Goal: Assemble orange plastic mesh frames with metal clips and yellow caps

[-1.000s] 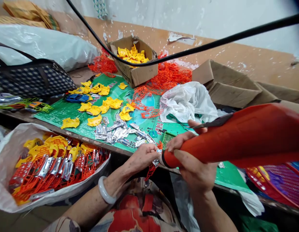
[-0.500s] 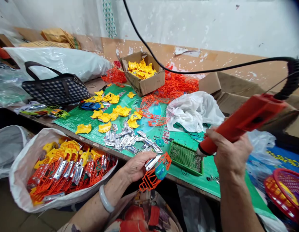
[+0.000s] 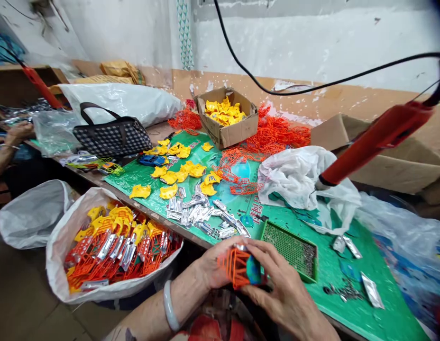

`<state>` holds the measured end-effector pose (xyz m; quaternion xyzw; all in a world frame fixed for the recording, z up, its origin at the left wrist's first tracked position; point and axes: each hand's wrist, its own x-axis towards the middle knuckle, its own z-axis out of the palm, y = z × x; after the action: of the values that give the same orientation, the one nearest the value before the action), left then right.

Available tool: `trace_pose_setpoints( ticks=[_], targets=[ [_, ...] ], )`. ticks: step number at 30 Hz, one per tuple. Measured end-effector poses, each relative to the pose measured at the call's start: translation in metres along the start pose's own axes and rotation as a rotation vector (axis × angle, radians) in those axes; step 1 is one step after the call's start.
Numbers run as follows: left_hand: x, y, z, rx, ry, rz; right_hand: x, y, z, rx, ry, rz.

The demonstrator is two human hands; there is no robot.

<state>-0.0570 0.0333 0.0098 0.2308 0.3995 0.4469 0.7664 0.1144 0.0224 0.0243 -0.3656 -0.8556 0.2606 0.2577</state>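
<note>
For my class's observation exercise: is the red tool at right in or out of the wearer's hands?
Out: the red tool slants clear of the left hand and right hand, which both hold an orange frame.

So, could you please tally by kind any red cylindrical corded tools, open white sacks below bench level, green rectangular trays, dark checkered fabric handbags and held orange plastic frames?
Red cylindrical corded tools: 2
Open white sacks: 2
Green rectangular tray: 1
Dark checkered fabric handbag: 1
Held orange plastic frame: 1
Total: 7
</note>
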Motion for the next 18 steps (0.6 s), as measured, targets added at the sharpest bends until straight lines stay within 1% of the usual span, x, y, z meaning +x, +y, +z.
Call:
trace_pose_setpoints(
  ticks=[2,4,5,6,7,8,10,11,12,14,15,17,18],
  targets=[
    [-0.005,-0.001,-0.003,-0.125,-0.067,-0.032,0.002,0.005,0.003,0.040,0.073,0.098],
    [-0.017,-0.002,-0.008,-0.285,-0.183,-0.054,0.002,0.005,0.006,0.036,0.124,0.201],
    [-0.023,-0.002,-0.010,-0.314,-0.226,-0.053,0.002,0.003,0.009,0.027,0.132,0.247],
    [-0.030,-0.003,-0.012,-0.305,-0.237,-0.034,0.002,0.000,0.012,0.022,0.124,0.282],
    [-0.036,-0.005,-0.015,-0.265,-0.220,-0.016,0.002,-0.004,0.015,0.025,0.100,0.304],
    [-0.041,-0.006,-0.017,-0.220,-0.174,-0.006,0.003,-0.007,0.018,0.032,0.063,0.312],
    [-0.047,-0.009,-0.022,-0.161,-0.053,0.016,0.009,-0.011,0.021,0.054,-0.032,0.286],
    [-0.048,-0.009,-0.024,-0.146,0.015,0.027,0.014,-0.010,0.021,0.054,-0.059,0.266],
    [-0.049,-0.008,-0.026,-0.137,0.077,0.041,0.020,-0.007,0.019,0.028,-0.060,0.252],
    [-0.050,-0.004,-0.030,-0.118,0.172,0.065,0.035,0.003,0.016,-0.137,-0.016,0.265],
    [-0.050,-0.001,-0.032,-0.105,0.200,0.074,0.043,0.008,0.015,-0.250,0.004,0.289],
    [-0.050,0.005,-0.035,-0.089,0.224,0.089,0.057,0.016,0.016,-0.433,0.009,0.336],
    [-0.051,0.007,-0.036,-0.086,0.230,0.097,0.064,0.019,0.019,-0.480,-0.001,0.352]
  ],
)
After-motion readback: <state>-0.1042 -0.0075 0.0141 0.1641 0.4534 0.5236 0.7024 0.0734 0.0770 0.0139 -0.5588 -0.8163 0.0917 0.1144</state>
